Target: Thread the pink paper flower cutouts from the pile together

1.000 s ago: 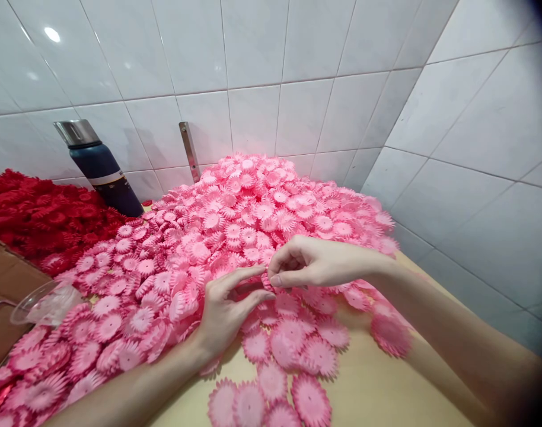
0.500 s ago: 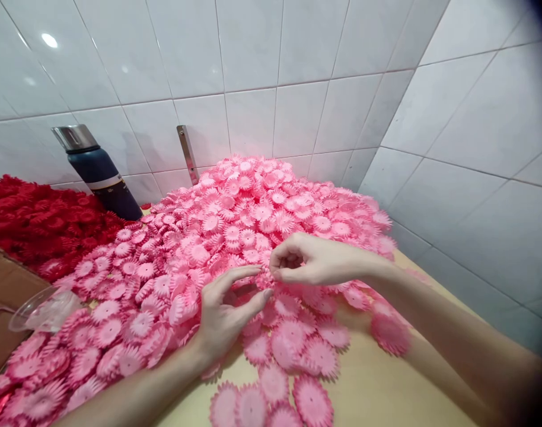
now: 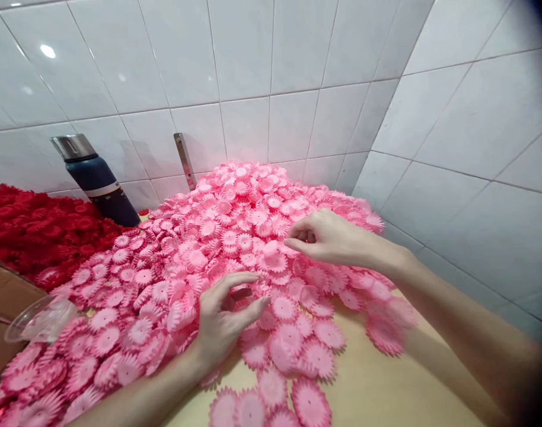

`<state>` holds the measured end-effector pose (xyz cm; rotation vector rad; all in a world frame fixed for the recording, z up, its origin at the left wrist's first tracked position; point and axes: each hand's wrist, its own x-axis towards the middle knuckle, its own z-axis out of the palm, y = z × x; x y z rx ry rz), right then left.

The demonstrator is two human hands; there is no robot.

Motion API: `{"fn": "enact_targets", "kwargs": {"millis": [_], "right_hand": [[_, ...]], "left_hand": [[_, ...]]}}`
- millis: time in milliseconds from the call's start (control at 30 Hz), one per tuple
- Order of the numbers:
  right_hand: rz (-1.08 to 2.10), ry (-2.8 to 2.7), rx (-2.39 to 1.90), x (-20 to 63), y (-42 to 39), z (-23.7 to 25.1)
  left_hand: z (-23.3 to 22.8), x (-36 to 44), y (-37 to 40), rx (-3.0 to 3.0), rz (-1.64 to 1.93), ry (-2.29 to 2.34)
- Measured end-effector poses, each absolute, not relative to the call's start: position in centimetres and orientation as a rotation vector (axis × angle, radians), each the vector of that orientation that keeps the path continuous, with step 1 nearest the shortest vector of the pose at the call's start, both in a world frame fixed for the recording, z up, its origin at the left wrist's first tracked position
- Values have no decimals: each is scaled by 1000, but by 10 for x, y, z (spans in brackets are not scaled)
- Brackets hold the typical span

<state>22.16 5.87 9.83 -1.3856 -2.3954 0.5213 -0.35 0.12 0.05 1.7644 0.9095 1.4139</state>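
A large heap of pink petal discs (image 3: 235,207), scalloped at the edges and some with a small centre hole, spreads around both hands. My left hand (image 3: 224,314) hovers over the near part of the heap, thumb and fingers apart and curved, with nothing visible between them. Up and to the right, my right hand (image 3: 331,237) is closed, thumb against curled fingers; whatever it may pinch is too small or hidden to make out. One pale pink disc (image 3: 273,261) lies just left of and below its fingertips.
A dark blue bottle (image 3: 104,187) leans in view at the back left, beside a pile of red petal discs (image 3: 40,228). A clear plastic cup (image 3: 44,323) and a cardboard box (image 3: 6,302) are at left. A metal strip (image 3: 184,160) is on the tiled wall (image 3: 244,124).
My right hand has moved up and right, away from my left hand. My left hand has hardly moved, its fingers still apart. The view has shifted slightly.
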Motion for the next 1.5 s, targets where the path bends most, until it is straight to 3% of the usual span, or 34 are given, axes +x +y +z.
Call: {"fn": "enact_targets", "kwargs": {"millis": [233, 400, 1500], "right_hand": [[1092, -2398, -1202, 208, 46, 108], [1275, -2412, -1126, 200, 46, 102], [1321, -2361, -975, 200, 54, 91]], "left_hand": [[1, -2, 2, 1764, 1397, 901], [1, -2, 3, 1766, 1398, 879], [-1, -4, 3, 1811, 1419, 925]]}}
